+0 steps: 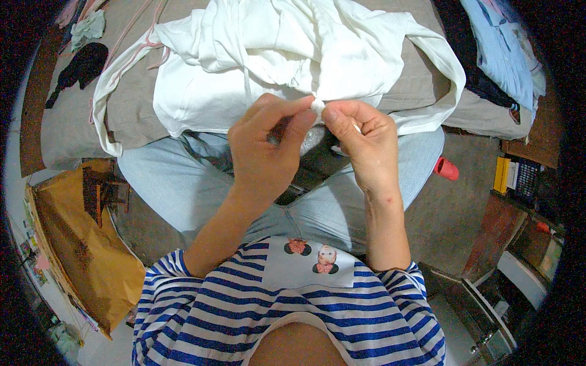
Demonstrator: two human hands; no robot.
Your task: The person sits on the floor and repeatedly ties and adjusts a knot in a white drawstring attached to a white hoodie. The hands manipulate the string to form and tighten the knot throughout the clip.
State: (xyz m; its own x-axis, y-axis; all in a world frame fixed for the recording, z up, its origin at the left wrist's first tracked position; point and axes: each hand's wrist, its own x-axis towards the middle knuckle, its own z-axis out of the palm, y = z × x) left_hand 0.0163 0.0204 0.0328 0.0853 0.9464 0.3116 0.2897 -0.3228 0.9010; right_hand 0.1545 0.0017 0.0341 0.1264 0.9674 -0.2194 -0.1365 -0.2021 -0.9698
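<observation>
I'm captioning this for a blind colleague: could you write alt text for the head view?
A person's left hand and right hand pinch a small bunched bit of a white garment, the rest lying across a grey-brown cloth. The person wears light blue jeans and a blue-and-white striped top.

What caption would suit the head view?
Left hand and right hand pinch a bunched bit of white garment over light-blue jeans.
</observation>
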